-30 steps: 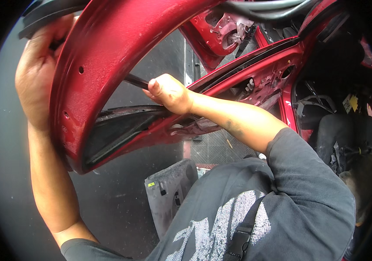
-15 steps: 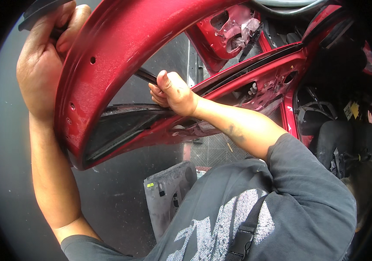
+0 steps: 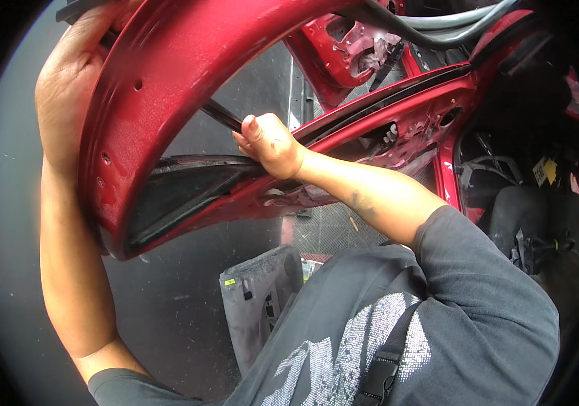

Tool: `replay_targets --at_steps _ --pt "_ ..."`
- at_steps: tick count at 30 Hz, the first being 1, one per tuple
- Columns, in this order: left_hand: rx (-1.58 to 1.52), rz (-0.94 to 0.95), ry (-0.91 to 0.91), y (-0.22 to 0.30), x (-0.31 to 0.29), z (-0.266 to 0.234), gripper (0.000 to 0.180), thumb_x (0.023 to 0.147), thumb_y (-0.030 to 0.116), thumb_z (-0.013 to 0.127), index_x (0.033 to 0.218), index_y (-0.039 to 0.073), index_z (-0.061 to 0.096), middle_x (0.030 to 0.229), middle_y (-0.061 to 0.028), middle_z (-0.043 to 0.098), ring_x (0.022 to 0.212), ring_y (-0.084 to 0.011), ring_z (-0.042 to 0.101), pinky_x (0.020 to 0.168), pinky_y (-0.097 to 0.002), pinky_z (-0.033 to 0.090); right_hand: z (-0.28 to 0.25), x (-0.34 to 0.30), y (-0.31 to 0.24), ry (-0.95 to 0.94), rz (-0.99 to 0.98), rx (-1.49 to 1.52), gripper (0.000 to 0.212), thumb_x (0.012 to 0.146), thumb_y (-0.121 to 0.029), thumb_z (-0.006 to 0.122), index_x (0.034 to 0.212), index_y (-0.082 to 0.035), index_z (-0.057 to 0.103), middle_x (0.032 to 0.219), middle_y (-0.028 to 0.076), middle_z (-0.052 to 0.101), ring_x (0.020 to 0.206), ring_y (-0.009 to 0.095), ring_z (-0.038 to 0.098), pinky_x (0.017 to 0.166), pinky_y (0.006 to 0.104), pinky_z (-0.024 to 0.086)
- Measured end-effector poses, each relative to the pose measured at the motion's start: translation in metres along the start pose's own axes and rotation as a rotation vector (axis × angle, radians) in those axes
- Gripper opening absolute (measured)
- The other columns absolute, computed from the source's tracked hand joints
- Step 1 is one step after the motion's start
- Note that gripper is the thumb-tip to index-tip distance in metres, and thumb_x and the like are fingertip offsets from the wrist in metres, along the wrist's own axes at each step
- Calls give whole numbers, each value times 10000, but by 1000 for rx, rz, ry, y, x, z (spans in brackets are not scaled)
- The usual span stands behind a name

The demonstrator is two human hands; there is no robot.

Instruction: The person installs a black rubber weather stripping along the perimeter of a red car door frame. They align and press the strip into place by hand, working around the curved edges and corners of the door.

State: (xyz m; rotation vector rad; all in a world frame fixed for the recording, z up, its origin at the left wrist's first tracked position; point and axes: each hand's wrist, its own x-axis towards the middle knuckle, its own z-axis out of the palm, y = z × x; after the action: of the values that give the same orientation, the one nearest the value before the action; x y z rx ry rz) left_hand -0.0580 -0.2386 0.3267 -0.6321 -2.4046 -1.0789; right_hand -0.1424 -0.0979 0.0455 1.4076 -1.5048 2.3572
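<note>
A black strip is gripped by the right hand just inside the red door; the strip seems to be being worked, and a steady pull or push is called for. The left hand is bent around the door's outer edge, its grip impossible to tell. Below the door, tiled floor and a grey panel are seen.

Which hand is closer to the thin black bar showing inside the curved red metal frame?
Right: the right hand holds the thin black bar itself. The left hand is farther off, outside the curved red metal frame and partly hidden by it.
</note>
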Motion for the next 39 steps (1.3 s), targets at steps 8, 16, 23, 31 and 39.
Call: replay_targets --at_steps 8,16,23,31,39 --pt "-698 18 -96 15 16 12 292 1197 217 443 993 35 547 802 -10 393 708 -123 384 659 -289 395 -15 19 -36 -213 -16 -66 521 1063 -566 687 1067 -45 692 961 81 692 927 189 630 856 365 529" --pt "-577 -1 -13 41 1 10 254 1186 199 464 1089 19 615 820 -18 436 724 -139 427 712 -336 467 -98 -46 -52 -204 -184 -901 160 919 -144 818 1063 -85 782 990 92 728 1017 327 672 910 420 541" --pt "-361 -237 -23 73 -16 -7 296 1209 252 444 1203 31 641 1006 -64 607 993 -190 634 935 -350 525 -136 -209 -10 136 20 -774 170 921 -104 798 1077 -49 759 984 158 756 930 373 744 794 467 602" --pt "18 -184 148 53 -35 22 446 1192 239 457 1558 -6 528 1426 -150 649 1237 -170 705 1037 -330 621 -236 -424 70 -222 1470 -1038 782 928 -364 828 1578 -52 526 1545 271 601 1440 419 588 1188 491 494" --pt "-84 -177 88 60 -23 18 516 1164 234 514 1633 29 444 1386 -191 678 1277 -250 687 1039 -366 624 -221 -435 142 -493 1332 -1076 597 923 -132 709 1505 -114 582 1361 216 743 1285 404 703 1080 497 566"
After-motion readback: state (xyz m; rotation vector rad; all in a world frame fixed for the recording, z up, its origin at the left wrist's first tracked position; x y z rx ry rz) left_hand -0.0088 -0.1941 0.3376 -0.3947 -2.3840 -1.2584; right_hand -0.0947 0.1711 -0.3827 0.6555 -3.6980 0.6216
